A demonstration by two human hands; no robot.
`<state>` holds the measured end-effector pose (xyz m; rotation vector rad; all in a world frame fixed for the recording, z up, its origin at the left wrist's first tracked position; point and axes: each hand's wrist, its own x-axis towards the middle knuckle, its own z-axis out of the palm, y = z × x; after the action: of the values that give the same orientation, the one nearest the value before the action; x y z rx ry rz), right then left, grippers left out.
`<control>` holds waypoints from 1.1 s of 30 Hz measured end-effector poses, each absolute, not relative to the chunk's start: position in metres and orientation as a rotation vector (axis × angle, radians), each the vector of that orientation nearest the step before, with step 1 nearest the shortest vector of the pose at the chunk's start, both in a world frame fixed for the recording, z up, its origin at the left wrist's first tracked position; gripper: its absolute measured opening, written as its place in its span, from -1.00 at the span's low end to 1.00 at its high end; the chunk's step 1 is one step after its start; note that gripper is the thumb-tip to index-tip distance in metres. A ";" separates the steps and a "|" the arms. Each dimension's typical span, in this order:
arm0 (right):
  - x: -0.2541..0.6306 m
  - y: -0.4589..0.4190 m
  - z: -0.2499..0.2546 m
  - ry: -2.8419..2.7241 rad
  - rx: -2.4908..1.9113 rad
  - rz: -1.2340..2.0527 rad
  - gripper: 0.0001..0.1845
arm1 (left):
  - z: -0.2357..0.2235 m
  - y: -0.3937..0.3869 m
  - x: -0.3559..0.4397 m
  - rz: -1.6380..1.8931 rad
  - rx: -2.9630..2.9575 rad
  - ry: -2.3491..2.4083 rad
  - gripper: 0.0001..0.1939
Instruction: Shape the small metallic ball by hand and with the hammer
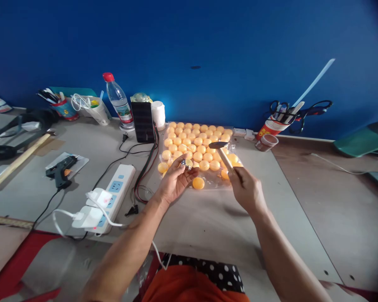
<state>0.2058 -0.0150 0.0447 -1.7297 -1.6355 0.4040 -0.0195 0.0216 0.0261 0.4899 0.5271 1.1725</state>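
Blue wall (176,37), grey table (204,222) (orange balls (204,165) atop); left grip (174,180) clamps shiny piece (187,164), right grip (248,189) clamps hammer (224,157)

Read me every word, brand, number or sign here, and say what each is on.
No text reads clearly.
Bottle: label too small and blurred.
Red cup: yellow marks, too blurred.
Blue cup: yellow mark, too blurred.

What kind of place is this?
Probably a workshop or craft desk: there's a glue gun, a power strip and a hammer in the right hand.
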 end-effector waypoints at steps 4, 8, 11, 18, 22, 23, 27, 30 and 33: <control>0.214 -0.005 0.034 -1.521 -1.790 0.299 -0.74 | 0.024 0.021 -0.020 1.128 0.539 0.532 -0.56; 0.226 0.003 0.024 -1.462 -1.840 0.213 -0.68 | 0.023 0.021 -0.020 1.100 0.558 0.569 -0.62; 0.237 0.011 0.021 -1.401 -1.951 0.147 -0.66 | 0.024 0.021 -0.020 1.102 0.581 0.603 -0.65; 0.264 0.026 0.005 -1.281 -2.152 0.115 -0.65 | 0.024 0.020 -0.019 1.042 0.632 0.627 -0.66; 0.269 0.029 -0.005 -1.311 -2.189 0.137 -0.62 | 0.024 0.021 -0.018 1.046 0.616 0.683 -0.61; 0.269 0.029 -0.006 -1.324 -2.199 0.153 -0.63 | 0.024 0.021 -0.017 1.047 0.606 0.692 -0.60; 0.267 0.029 -0.008 -1.364 -2.264 0.233 -0.65 | 0.022 0.022 -0.016 1.063 0.594 0.691 -0.59; 0.267 0.029 -0.006 -1.397 -2.249 0.239 -0.65 | 0.020 0.022 -0.016 1.056 0.615 0.682 -0.64; 0.261 0.024 0.005 -1.357 -2.036 0.038 -0.67 | 0.020 0.021 -0.016 1.030 0.607 0.678 -0.66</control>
<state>0.2611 0.0245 0.0051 -2.0357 -1.3566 0.0377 -0.0163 0.0214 0.0199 0.6074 0.6782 1.0301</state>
